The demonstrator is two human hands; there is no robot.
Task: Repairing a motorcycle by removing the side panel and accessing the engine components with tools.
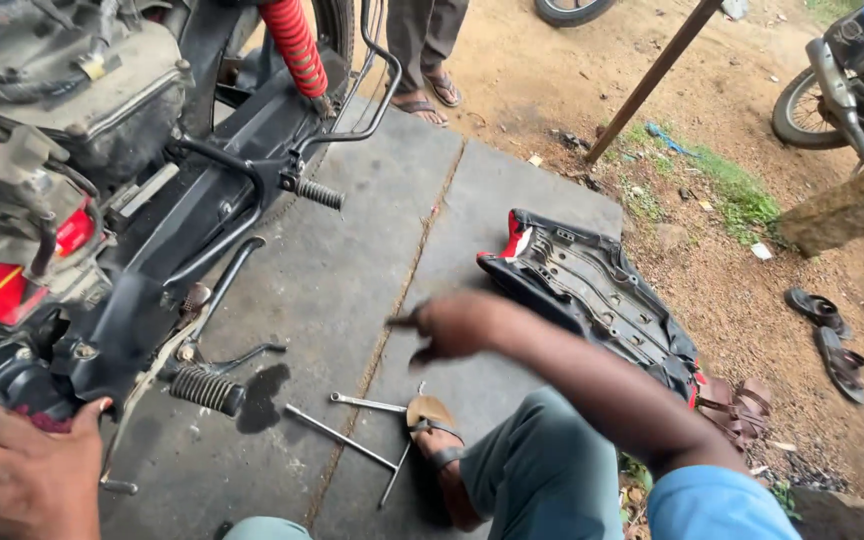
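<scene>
Beside the motorbike (102, 180), low on its left side, the left hand (22, 470) rests on the dark engine casing (12, 385), fingers spread flat over it & closed round nothing. Right hand (452, 325) hangs out over the concrete slab (352, 270), away from the bike; it's motion-blurred, fingers look loosely curled w/ something thin & dark poking from them, but can't tell if it's gripping a tool or just pointing.

Nearest loose items: a long-armed metal wrench (342, 438) & a second thin rod (367, 403), lying on the slab just below the right hand, between the bike's ribbed footpeg (207, 390) and the person's sandalled foot (437, 450). Judging by looks: steel, stiff, light enough for one hand, maybe oily so a bit slippery. Best taken mid-shaft or at the bend, not the tip.

Round about: a dark oil patch (262, 395) next to the footpeg; kick lever (217, 290) & side bars jut out from the bike toward the slab, so a reach back in has to clear them. Removed seat (592, 295) lies upside down well right of the bike, at the slab edge. Red shock spring (292, 45) up at the rear. Another person's feet in sandals (432, 95) stand behind the bike; spare sandals (832, 340) far off on the dirt.
</scene>
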